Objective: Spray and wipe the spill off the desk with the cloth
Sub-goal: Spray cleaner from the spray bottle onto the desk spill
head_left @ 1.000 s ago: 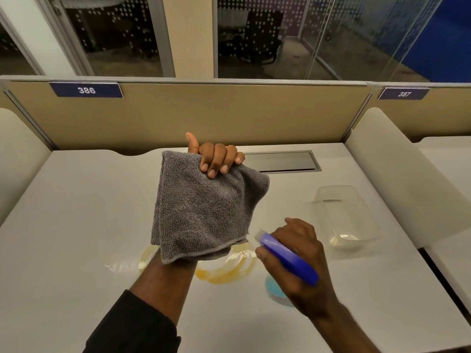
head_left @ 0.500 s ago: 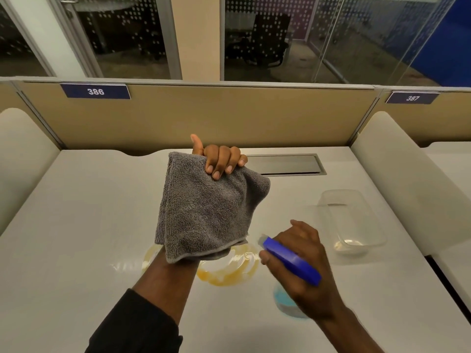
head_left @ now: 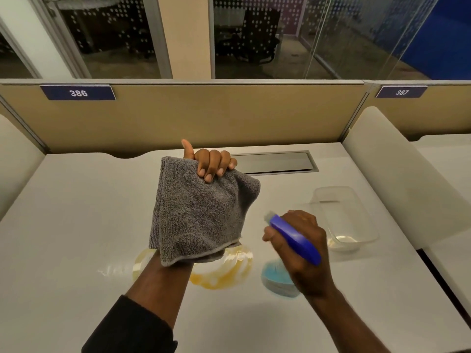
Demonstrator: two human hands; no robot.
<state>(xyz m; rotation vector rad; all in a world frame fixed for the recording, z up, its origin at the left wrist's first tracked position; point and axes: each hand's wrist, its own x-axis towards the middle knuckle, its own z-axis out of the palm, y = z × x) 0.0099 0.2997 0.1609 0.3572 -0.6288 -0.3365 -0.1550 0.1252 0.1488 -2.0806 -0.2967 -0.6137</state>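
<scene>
My left hand [head_left: 212, 163] is raised above the desk [head_left: 76, 225] and grips a folded grey cloth [head_left: 201, 212] by its top edge; the cloth hangs down over my wrist. Below it lies a yellow-orange spill [head_left: 224, 273] on the white desktop, partly hidden by the cloth and forearm. My right hand [head_left: 303, 250] is closed around a spray bottle with a blue trigger head [head_left: 295, 238], nozzle pointing left toward the cloth. The bottle's light-blue body [head_left: 275, 278] shows under my fist.
A clear plastic container [head_left: 356, 217] lies on the desk to the right, a little liquid in its near end. A grey cable hatch [head_left: 275, 161] is set in the desk at the back. Tan partition panels stand behind; white dividers flank both sides.
My right hand and the spray bottle have shifted slightly; they look motion-blurred now. The cloth stays held up in about the same place.
</scene>
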